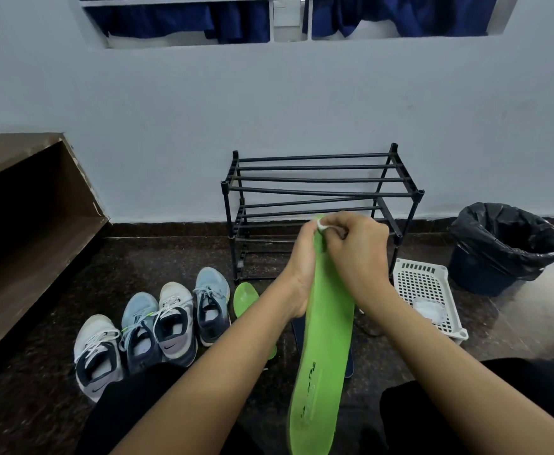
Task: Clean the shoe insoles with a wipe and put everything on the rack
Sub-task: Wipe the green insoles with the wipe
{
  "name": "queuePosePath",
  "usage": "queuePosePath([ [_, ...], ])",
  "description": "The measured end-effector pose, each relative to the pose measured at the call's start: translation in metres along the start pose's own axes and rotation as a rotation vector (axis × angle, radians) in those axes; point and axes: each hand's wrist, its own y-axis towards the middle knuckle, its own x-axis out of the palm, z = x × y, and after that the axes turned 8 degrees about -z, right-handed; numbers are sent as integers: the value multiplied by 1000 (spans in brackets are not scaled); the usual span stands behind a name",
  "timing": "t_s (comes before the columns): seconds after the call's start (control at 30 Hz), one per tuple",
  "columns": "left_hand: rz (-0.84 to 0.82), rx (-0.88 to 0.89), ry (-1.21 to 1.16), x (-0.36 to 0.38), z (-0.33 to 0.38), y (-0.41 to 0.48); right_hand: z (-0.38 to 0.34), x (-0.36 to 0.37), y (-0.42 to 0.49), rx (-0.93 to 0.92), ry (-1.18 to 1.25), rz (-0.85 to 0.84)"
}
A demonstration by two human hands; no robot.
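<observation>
A long green insole [321, 356] stands nearly upright in front of me. My left hand [301, 274] grips its upper part from the left. My right hand [357, 254] pinches a small white wipe [321, 224] against the insole's top end. A second green insole [245, 298] lies on the floor beside the shoes, partly hidden by my left forearm. The black tube rack [321, 192] stands behind my hands, against the wall, with nothing on its bars.
Several sneakers [157, 330] lie in a row on the dark floor at the left. A white perforated basket [428, 297] holding white wipes sits on the right, with a black-lined bin [505, 247] beyond it. Brown wooden steps [22, 224] rise at the far left.
</observation>
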Motion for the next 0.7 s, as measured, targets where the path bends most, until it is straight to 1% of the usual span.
queuePosePath([
  [0.13,14,-9,33,-4,3,2,-2,4,-4,-15,-17,6],
  [0.27,81,-50,43,-10,9,0,-9,8,-17,-46,56,-30],
  [0.43,104,-18,-17,-15,15,0,-14,10,-26,-89,113,-37],
  [0.5,116,-24,-3,-14,13,0,-14,9,-24,-96,114,-38],
  [0.57,97,-16,22,-10,10,0,-13,6,-19,-95,99,-24],
  [0.7,4,14,19,2,1,0,-7,-2,-5,-66,91,32],
])
